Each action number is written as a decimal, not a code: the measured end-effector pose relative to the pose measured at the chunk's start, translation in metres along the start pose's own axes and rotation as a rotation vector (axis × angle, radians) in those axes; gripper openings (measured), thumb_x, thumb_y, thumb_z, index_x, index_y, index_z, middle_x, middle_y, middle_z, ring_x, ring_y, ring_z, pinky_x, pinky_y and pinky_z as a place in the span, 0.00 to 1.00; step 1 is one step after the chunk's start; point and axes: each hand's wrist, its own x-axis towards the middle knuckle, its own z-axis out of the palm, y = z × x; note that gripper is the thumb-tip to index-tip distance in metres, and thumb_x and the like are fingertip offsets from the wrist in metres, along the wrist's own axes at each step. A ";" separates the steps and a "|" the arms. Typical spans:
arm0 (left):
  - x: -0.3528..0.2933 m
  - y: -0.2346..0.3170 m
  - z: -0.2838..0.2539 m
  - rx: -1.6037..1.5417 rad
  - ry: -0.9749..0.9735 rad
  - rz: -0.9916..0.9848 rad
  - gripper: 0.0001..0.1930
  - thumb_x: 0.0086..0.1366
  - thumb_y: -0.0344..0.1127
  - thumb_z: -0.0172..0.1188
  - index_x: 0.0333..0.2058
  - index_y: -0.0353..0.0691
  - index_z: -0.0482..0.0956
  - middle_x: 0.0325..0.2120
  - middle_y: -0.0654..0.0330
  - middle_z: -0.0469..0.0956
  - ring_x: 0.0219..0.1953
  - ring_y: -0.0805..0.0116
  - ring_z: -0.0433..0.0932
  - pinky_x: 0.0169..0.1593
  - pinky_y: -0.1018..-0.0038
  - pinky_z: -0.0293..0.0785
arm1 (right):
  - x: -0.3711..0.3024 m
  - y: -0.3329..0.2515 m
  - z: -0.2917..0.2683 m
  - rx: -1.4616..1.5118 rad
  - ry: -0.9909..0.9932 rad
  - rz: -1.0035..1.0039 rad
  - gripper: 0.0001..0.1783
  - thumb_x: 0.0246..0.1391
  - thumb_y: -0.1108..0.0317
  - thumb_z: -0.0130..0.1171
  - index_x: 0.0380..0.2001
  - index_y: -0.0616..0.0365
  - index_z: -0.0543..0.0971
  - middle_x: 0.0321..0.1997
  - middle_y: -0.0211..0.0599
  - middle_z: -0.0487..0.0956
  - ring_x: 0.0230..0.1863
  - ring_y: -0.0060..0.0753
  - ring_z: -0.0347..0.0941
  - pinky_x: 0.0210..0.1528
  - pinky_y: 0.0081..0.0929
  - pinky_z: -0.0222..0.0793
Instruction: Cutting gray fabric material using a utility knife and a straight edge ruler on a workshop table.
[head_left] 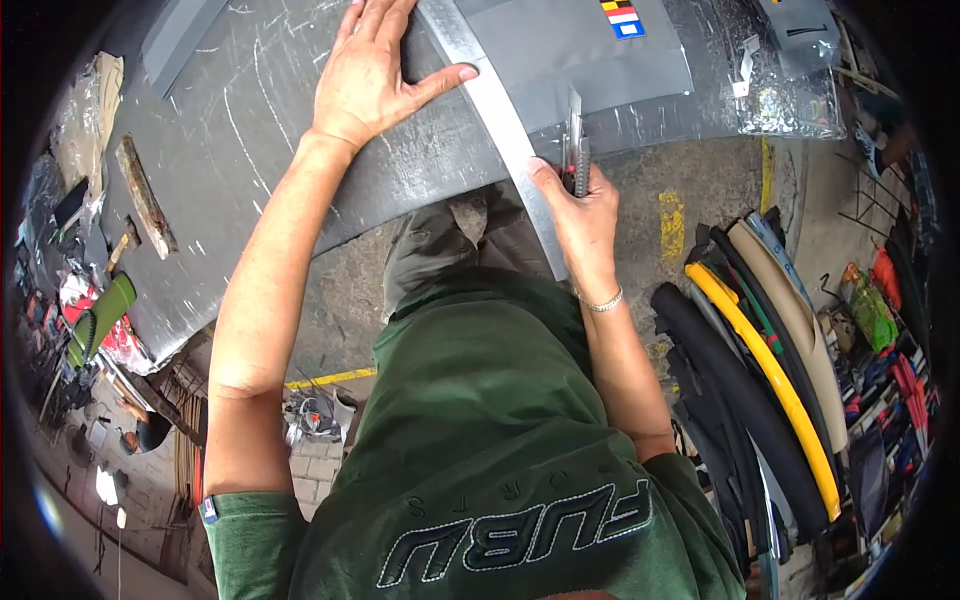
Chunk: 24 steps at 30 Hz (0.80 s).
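Observation:
My left hand (365, 75) lies flat on the dark, scratched worktable (250, 180), fingers stretched forward. Its thumb reaches over onto a long metal straightedge (505, 120), which runs from the far edge of the view toward my body and overhangs the near table edge. Alongside the straightedge lies a grey sheet (570, 60) with a small colored flag print (622, 18). My right hand (585, 215) is closed around a utility knife (577, 150), its blade pointing away from me. The right thumb rests against the straightedge near the table edge.
A clear plastic piece (790, 100) lies at the table's right end. On the left are a wooden stick (145, 195) and a green roll (102, 318). Several rolls of material, including a yellow roll (770, 380), stand at my right. Another grey strip (180, 45) lies far left.

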 end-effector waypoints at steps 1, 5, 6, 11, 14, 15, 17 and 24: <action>0.002 0.002 -0.004 0.019 -0.009 -0.004 0.57 0.51 0.64 0.72 0.69 0.27 0.59 0.68 0.39 0.62 0.73 0.43 0.58 0.76 0.52 0.48 | 0.001 0.003 0.001 -0.003 0.001 0.004 0.15 0.54 0.63 0.76 0.30 0.64 0.83 0.24 0.18 0.74 0.27 0.12 0.63 0.30 0.18 0.62; 0.002 0.002 -0.001 0.036 0.004 0.003 0.60 0.48 0.65 0.74 0.69 0.27 0.59 0.68 0.39 0.62 0.73 0.43 0.58 0.76 0.52 0.49 | 0.002 0.007 0.001 0.044 -0.001 -0.010 0.15 0.54 0.61 0.74 0.31 0.65 0.84 0.23 0.24 0.79 0.27 0.15 0.70 0.32 0.23 0.69; 0.001 0.001 -0.001 0.035 0.004 0.002 0.60 0.48 0.65 0.74 0.69 0.27 0.59 0.68 0.39 0.62 0.73 0.43 0.58 0.76 0.52 0.49 | 0.002 0.006 0.001 0.030 -0.006 -0.013 0.15 0.54 0.61 0.74 0.30 0.65 0.84 0.23 0.24 0.80 0.27 0.15 0.70 0.32 0.23 0.69; 0.002 0.002 0.001 0.036 0.012 0.010 0.60 0.48 0.65 0.74 0.69 0.28 0.59 0.68 0.39 0.62 0.72 0.43 0.59 0.76 0.52 0.50 | 0.004 0.006 -0.002 -0.004 -0.014 0.014 0.15 0.55 0.61 0.75 0.30 0.64 0.84 0.24 0.21 0.78 0.27 0.14 0.67 0.31 0.21 0.67; 0.002 0.002 0.000 0.041 0.008 0.006 0.60 0.48 0.66 0.73 0.69 0.28 0.59 0.68 0.39 0.62 0.72 0.43 0.59 0.76 0.52 0.50 | 0.005 0.007 -0.002 0.000 -0.023 0.030 0.15 0.55 0.61 0.75 0.31 0.63 0.85 0.27 0.20 0.77 0.29 0.13 0.66 0.33 0.19 0.65; 0.002 0.002 0.000 0.040 0.007 0.006 0.60 0.48 0.66 0.73 0.69 0.28 0.59 0.68 0.39 0.62 0.72 0.43 0.59 0.76 0.52 0.50 | 0.005 0.008 -0.002 0.013 -0.023 0.024 0.15 0.55 0.61 0.75 0.32 0.63 0.85 0.27 0.21 0.78 0.29 0.14 0.67 0.33 0.20 0.66; 0.001 0.001 0.001 0.034 0.014 0.006 0.60 0.48 0.66 0.73 0.69 0.28 0.59 0.68 0.39 0.62 0.72 0.43 0.59 0.76 0.52 0.50 | 0.005 0.008 -0.003 -0.004 -0.030 0.030 0.15 0.55 0.61 0.75 0.32 0.64 0.85 0.27 0.21 0.78 0.29 0.14 0.67 0.34 0.20 0.66; 0.001 0.003 0.000 0.022 0.017 0.007 0.60 0.48 0.66 0.73 0.69 0.27 0.60 0.67 0.39 0.63 0.72 0.42 0.59 0.75 0.52 0.51 | 0.003 0.005 -0.003 0.003 -0.031 0.013 0.16 0.56 0.60 0.75 0.32 0.64 0.84 0.27 0.21 0.77 0.29 0.14 0.67 0.33 0.20 0.66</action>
